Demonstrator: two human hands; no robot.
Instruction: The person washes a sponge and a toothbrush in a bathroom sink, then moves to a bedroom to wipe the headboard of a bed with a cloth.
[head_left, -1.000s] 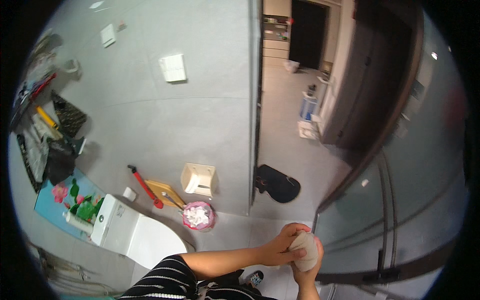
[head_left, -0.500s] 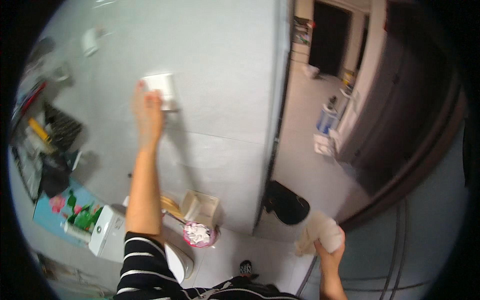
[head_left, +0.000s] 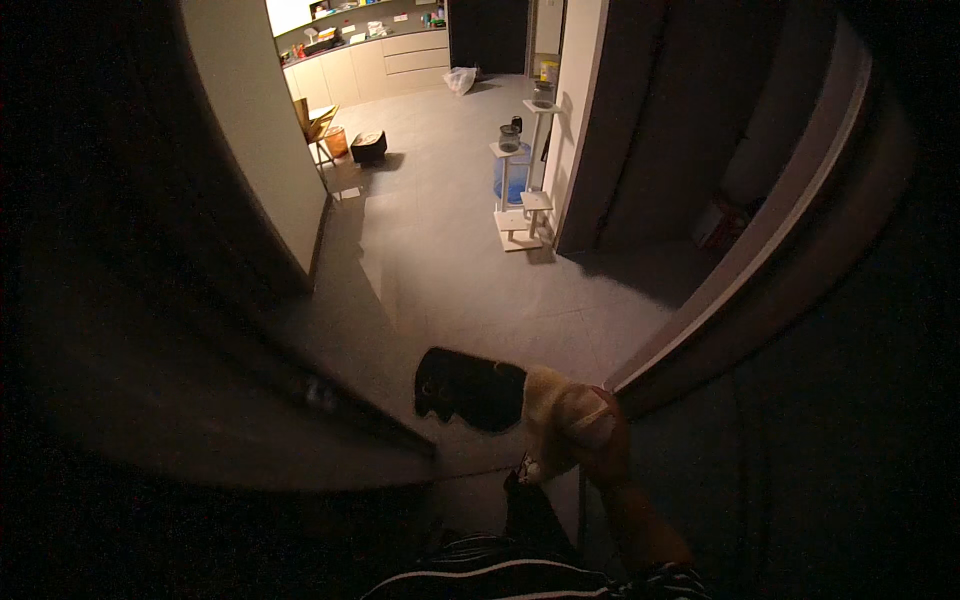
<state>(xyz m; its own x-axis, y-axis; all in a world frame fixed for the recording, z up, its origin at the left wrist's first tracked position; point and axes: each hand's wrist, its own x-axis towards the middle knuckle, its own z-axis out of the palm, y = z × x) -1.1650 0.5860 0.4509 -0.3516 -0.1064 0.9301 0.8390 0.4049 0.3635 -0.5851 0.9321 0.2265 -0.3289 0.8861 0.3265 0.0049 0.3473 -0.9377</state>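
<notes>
Right hand (head_left: 590,435): raised low in the view, just in front of the person's striped sleeve (head_left: 520,578); its fingers were closed around a pale crumpled wad (head_left: 558,415).
Pale crumpled wad: held in the right hand, above the dim floor (head_left: 440,270) near the doorway, beside a dark mat (head_left: 468,388).
Left hand: not in view, so its fingers could not be judged.
Dark mat: lay flat on the floor just left of the wad, at the threshold.
Door (head_left: 760,240): stood open to the right of the hand, its edge pale.
Room beyond: lit; a blue water jug (head_left: 510,170) stood by a small white stand (head_left: 525,205).
Near room: dark, details hard to tell.
</notes>
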